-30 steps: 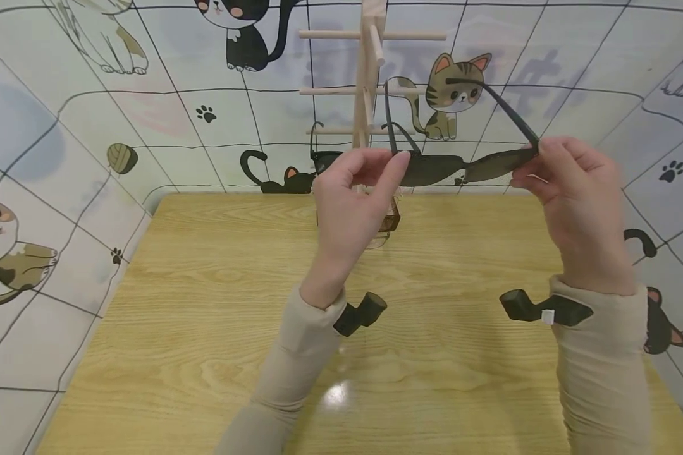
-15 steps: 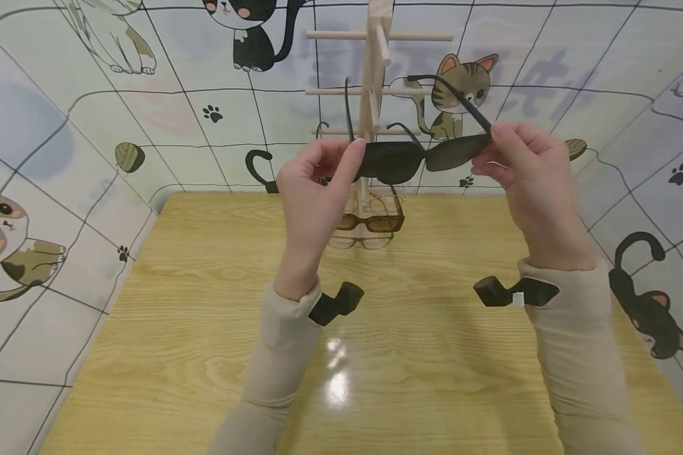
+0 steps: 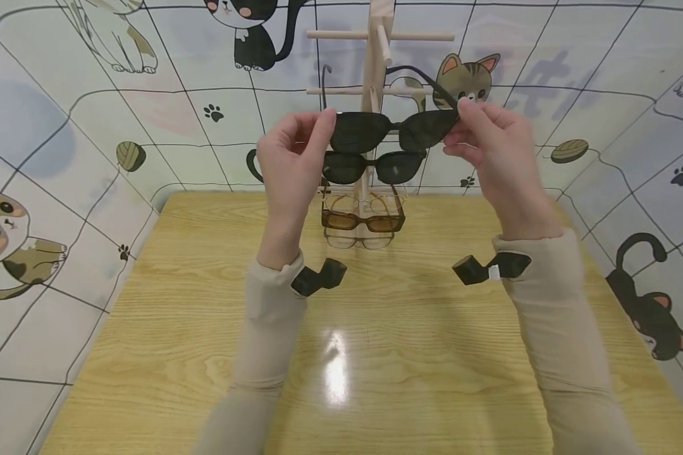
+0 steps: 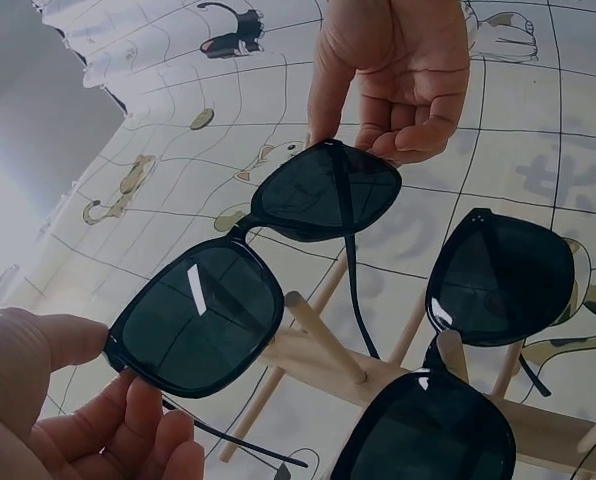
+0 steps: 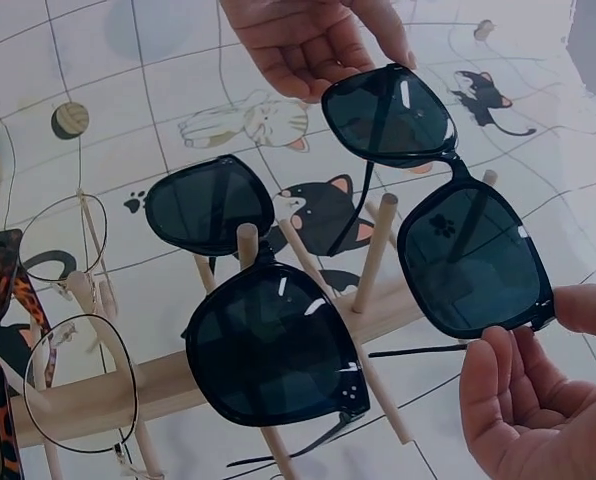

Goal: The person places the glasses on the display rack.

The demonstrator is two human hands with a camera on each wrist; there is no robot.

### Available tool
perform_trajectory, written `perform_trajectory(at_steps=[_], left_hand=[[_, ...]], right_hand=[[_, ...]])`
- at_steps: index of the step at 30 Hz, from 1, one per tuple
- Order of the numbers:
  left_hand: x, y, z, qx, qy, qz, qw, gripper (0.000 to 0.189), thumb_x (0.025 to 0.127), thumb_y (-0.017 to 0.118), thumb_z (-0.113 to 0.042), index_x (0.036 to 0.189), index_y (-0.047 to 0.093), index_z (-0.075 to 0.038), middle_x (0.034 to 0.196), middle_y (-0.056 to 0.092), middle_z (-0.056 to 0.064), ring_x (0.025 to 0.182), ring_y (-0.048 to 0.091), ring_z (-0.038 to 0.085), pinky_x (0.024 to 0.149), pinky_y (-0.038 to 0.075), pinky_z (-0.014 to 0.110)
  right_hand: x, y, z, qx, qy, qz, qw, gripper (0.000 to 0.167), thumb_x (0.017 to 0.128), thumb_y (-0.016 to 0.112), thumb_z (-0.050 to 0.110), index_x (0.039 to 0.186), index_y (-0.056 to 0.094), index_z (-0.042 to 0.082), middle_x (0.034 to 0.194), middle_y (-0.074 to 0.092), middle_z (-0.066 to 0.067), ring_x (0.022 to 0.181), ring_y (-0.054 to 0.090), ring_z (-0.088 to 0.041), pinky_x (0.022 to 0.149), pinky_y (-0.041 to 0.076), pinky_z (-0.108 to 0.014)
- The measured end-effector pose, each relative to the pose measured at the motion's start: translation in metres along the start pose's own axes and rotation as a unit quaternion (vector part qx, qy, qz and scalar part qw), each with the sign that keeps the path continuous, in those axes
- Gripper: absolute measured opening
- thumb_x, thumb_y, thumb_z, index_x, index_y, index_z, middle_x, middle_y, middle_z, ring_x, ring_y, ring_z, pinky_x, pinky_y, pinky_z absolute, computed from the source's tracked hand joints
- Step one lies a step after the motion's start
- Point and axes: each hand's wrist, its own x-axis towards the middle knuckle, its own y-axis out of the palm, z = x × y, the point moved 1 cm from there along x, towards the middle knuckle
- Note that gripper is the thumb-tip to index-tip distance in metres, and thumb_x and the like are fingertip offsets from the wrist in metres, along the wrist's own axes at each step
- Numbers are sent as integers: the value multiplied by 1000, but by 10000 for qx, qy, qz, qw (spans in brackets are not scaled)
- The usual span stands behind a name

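Note:
Between both hands is a pair of black sunglasses [image 3: 361, 131], dark lenses facing the person and temples pointing toward the wooden rack [image 3: 374, 69]. My left hand [image 3: 293, 158] pinches the frame's left outer corner between thumb and fingers. The right hand [image 3: 498, 151] pinches the right outer corner. In the left wrist view the sunglasses [image 4: 203, 315] are in front of the rack's pegs, temples unfolded. Just below them, a second pair of black sunglasses [image 3: 399, 167] hangs on the rack; in the right wrist view this second pair [image 5: 273, 345] rests over a peg.
Lower on the rack hang thin wire-rimmed glasses [image 5: 81, 385], brown tortoiseshell sunglasses [image 3: 385, 223] and clear-lensed glasses [image 3: 375, 242]. Bare pegs [image 3: 421, 36] stick out higher up. A wood-grain table [image 3: 387, 354] lies below, with a cat-print cloth [image 3: 199, 158] behind and at both sides.
Both hands have carried the sunglasses left and upward, to in front of the rack above the second pair. The tilted frame has become more level and the lower glasses have come into view.

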Motion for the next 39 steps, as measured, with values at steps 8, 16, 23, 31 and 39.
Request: perform_trajectory(at_steps=[8, 16, 23, 31, 39], left_hand=[[17, -4, 12, 13, 42, -47, 10000, 20, 89, 64, -14, 85, 69, 5, 66, 59, -3, 66, 52, 14, 58, 40, 22], [27, -6, 16, 17, -573, 34, 9984, 20, 89, 65, -17, 87, 70, 2, 66, 57, -3, 68, 53, 13, 63, 38, 23], [31, -4, 23, -112, -811, 87, 9966, 19, 89, 64, -16, 85, 69, 2, 66, 57, -3, 68, 53, 13, 66, 40, 24], [32, -4, 28, -118, -882, 147, 9959, 19, 89, 64, -16, 79, 68, -1, 63, 55, -3, 67, 52, 14, 65, 39, 24], [32, -6, 30, -33, -963, 247, 9950, 23, 90, 63, -19, 72, 65, -6, 60, 52, -3, 65, 48, 14, 60, 35, 25]], right_hand=[[14, 9, -5, -104, 211, -52, 9997, 23, 83, 72, 15, 81, 62, -5, 74, 61, -13, 61, 56, -19, 60, 54, -24], [22, 12, -9, -293, 398, -123, 9987, 20, 84, 71, 16, 85, 65, -3, 73, 59, -12, 63, 56, -19, 60, 54, -23], [27, 10, -12, -344, 510, -186, 9979, 20, 85, 71, 16, 83, 66, -3, 71, 60, -11, 61, 56, -18, 58, 53, -23], [28, 9, -14, -400, 589, -195, 9973, 18, 86, 69, 16, 83, 67, -1, 70, 61, -10, 59, 56, -17, 57, 53, -22], [27, 9, -14, -316, 638, -164, 9973, 18, 84, 71, 16, 83, 67, -2, 69, 61, -10, 58, 56, -17, 56, 53, -23]])
